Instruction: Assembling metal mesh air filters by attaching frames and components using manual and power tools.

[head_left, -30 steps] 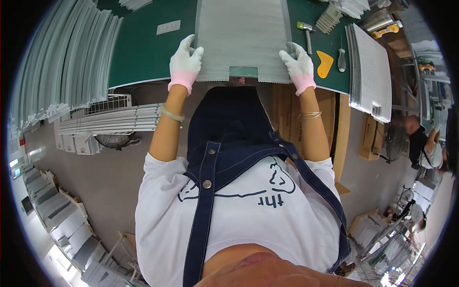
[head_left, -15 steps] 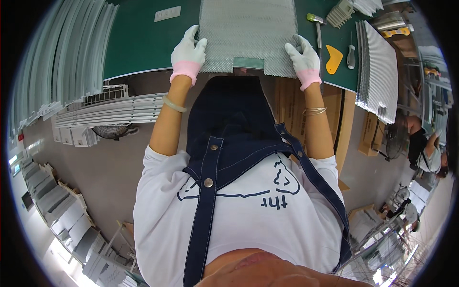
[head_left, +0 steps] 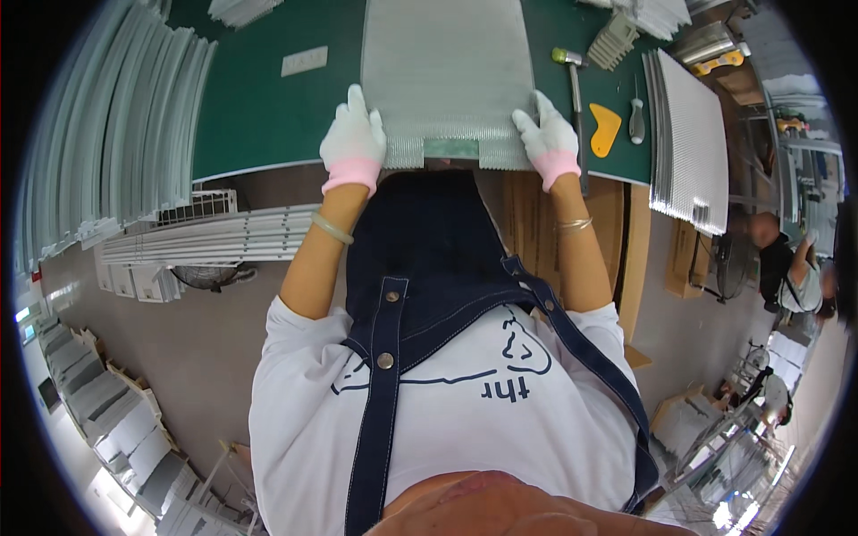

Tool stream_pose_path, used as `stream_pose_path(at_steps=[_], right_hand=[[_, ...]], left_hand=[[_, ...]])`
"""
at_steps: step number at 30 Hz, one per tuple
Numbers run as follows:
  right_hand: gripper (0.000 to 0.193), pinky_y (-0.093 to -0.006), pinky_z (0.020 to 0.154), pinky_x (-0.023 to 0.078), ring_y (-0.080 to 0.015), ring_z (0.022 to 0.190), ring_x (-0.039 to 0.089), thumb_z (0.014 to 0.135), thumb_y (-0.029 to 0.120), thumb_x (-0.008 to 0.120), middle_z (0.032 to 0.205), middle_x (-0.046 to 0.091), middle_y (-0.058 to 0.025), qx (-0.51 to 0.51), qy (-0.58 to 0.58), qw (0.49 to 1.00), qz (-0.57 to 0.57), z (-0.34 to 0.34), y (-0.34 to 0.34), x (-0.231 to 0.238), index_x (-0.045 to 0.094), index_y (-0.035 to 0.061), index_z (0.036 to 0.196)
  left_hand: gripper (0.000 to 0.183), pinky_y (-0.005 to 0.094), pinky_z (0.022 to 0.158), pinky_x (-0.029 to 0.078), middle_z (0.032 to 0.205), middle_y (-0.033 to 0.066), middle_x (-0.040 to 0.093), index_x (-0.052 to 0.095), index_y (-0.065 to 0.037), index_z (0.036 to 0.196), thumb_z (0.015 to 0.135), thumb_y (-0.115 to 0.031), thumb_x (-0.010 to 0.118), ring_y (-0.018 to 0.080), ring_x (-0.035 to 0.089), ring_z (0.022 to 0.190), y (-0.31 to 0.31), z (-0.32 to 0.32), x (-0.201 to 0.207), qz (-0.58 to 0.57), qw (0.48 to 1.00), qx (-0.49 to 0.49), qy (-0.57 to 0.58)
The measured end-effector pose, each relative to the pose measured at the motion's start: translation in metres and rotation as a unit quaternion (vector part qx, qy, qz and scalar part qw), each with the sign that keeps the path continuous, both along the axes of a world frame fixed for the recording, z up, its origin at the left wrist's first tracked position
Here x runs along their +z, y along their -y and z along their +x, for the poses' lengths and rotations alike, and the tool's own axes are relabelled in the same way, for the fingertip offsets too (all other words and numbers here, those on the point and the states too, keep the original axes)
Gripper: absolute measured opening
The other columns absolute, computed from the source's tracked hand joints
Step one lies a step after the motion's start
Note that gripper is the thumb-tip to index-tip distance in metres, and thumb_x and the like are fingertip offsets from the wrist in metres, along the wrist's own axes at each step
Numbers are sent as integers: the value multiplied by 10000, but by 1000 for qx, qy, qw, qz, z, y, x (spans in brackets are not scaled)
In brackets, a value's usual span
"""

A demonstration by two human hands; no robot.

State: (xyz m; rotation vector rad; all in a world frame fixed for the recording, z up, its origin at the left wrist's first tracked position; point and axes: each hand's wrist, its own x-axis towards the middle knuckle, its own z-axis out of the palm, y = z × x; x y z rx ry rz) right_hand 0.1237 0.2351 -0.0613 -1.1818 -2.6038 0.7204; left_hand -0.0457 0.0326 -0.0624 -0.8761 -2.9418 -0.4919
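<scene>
A silvery mesh panel (head_left: 447, 71) lies on the green tabletop (head_left: 255, 116), its near edge at the table's front edge. A rectangular notch in that edge shows green beneath. My left hand (head_left: 354, 136), in a white glove with a pink cuff, grips the panel's left side close to the front corner, thumb toward the mesh and index finger pointing away from me. Opposite it, my right hand (head_left: 547, 139), gloved alike, grips the right side. The undersides of both hands are hidden.
Right of the panel lie a hammer (head_left: 574, 94), a yellow scraper (head_left: 605, 130) and a screwdriver (head_left: 636, 121), then a stack of mesh sheets (head_left: 690, 143). Long pale strips (head_left: 116, 125) pile up at the left. A white plate (head_left: 305, 61) lies behind my left hand. People work far right.
The whole view has shifted, so the table and tools appear lower and farther left. My hands stay at the panel's two sides, with little movement against the table.
</scene>
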Motion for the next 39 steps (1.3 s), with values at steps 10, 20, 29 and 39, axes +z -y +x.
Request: stream_pose_path(at_steps=[10, 20, 29, 39], right_hand=[[567, -391, 919, 415, -347, 1074, 535, 863, 363, 490, 1188, 545, -215, -3, 22, 1000, -4, 0, 6, 9, 409, 30, 1313], [574, -382, 942, 396, -346, 1097, 525, 852, 342, 499, 1205, 537, -220, 2, 21, 1000, 3, 1, 7, 6, 404, 13, 1313], [454, -423, 732, 501, -309, 956, 580, 835, 297, 574, 1051, 551, -138, 49, 102, 979, 169, -8, 20, 16, 423, 65, 1195], [402, -379, 890, 433, -323, 1033, 553, 880, 301, 486, 1118, 586, -169, 66, -154, 985, -37, 50, -4, 21, 509, 69, 1208]], left_hand=[[429, 431, 665, 507, 949, 160, 571, 362, -70, 1234, 875, -257, 504, 327, 619, 810, 1, -1, 0, -11, 999, -9, 34], [447, 436, 702, 507, 995, 177, 570, 381, -44, 1268, 887, -258, 474, 335, 616, 839, -2, -7, 2, -51, 997, -20, 50], [392, 437, 820, 430, 1193, 109, 514, 551, -235, 1166, 778, -216, 601, 290, 521, 1022, 2, -5, 0, 1, 982, -74, -174], [262, 409, 889, 430, 1231, 138, 518, 678, -163, 975, 745, -115, 564, 320, 514, 1065, 16, -6, -1, -10, 965, -183, -188]])
